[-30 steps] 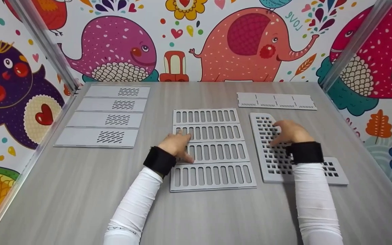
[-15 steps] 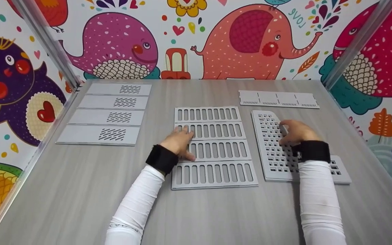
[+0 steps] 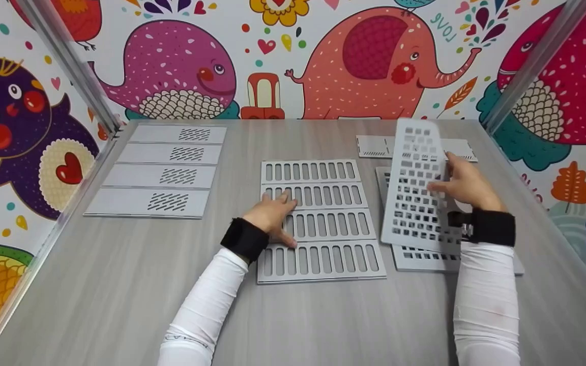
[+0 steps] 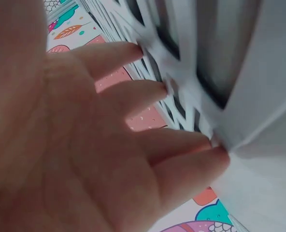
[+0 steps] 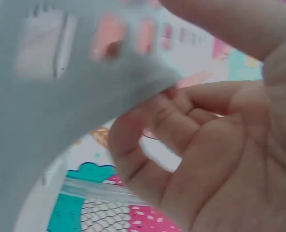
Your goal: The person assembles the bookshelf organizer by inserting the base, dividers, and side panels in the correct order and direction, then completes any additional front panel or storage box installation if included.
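Observation:
My right hand (image 3: 471, 185) grips a thin grey panel with rows of square holes (image 3: 392, 218) by its right edge. The panel is lifted and tilted, its far end raised above a similar perforated panel (image 3: 410, 262) on the table. In the right wrist view, curled fingers (image 5: 133, 140) hold the blurred panel's edge, with the thumb on its other side. My left hand (image 3: 267, 216) rests with spread fingers at the left side of the grey slotted panels (image 3: 323, 260), four-sided strips in a column. The left wrist view has its fingertips (image 4: 218, 157) touching the slotted surface.
Plain grey panels with slanted cuts (image 3: 171, 177) lie at the back left. A narrow panel with tick marks (image 3: 373, 146) lies at the back right, partly hidden behind the held panel. Printed walls and clear corner posts (image 3: 532, 66) border the table (image 3: 120, 274).
My right hand has lifted the top panel with square holes off the one below, raising its far end, and has moved slightly right. The left hand stays on the slotted panels, shifted very slightly.

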Demonstrator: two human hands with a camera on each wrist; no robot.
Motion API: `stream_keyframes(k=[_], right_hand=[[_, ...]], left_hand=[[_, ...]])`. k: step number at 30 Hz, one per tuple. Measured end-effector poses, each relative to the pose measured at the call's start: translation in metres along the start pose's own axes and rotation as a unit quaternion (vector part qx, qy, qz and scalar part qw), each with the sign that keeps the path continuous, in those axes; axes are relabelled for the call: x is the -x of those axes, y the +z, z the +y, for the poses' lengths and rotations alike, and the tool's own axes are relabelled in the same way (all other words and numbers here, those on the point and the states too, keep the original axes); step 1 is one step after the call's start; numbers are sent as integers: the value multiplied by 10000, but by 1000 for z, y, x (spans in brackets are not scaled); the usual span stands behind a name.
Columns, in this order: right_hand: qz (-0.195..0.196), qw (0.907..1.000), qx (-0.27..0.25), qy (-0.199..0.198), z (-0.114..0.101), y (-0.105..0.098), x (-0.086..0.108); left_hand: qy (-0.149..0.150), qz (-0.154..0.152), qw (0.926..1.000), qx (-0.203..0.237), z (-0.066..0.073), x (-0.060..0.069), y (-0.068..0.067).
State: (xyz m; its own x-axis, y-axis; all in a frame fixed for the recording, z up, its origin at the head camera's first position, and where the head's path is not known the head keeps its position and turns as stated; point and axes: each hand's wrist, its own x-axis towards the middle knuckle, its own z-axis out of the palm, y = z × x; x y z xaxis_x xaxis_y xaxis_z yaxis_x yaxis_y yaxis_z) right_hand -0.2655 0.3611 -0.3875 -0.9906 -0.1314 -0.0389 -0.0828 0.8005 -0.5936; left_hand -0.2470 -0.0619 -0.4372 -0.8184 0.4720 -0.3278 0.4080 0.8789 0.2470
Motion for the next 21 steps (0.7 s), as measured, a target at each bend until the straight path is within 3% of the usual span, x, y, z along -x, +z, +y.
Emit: stream_keyframes(k=[4,9,15,17,21], right_hand=[[585,9973,-292,-333,-11,-4,6],[856,9884,-1075,-641,-26,0,6],[1470,9523,-2203,-1518,-33,8,-5],[1607,9399,-2554,-1599,-33,12,-12],[1713,9273,-2900,-1633,-35,18,-35]], left_hand=[[-77,-10,9999,-118,2,0,1],[-221,-41,9994,-275,3,1,1],[-119,4,9983,-576,4,-1,0],[-26,11,9980,-624,4,-2,0],[63,34,9984,-554,2,-1,1]])
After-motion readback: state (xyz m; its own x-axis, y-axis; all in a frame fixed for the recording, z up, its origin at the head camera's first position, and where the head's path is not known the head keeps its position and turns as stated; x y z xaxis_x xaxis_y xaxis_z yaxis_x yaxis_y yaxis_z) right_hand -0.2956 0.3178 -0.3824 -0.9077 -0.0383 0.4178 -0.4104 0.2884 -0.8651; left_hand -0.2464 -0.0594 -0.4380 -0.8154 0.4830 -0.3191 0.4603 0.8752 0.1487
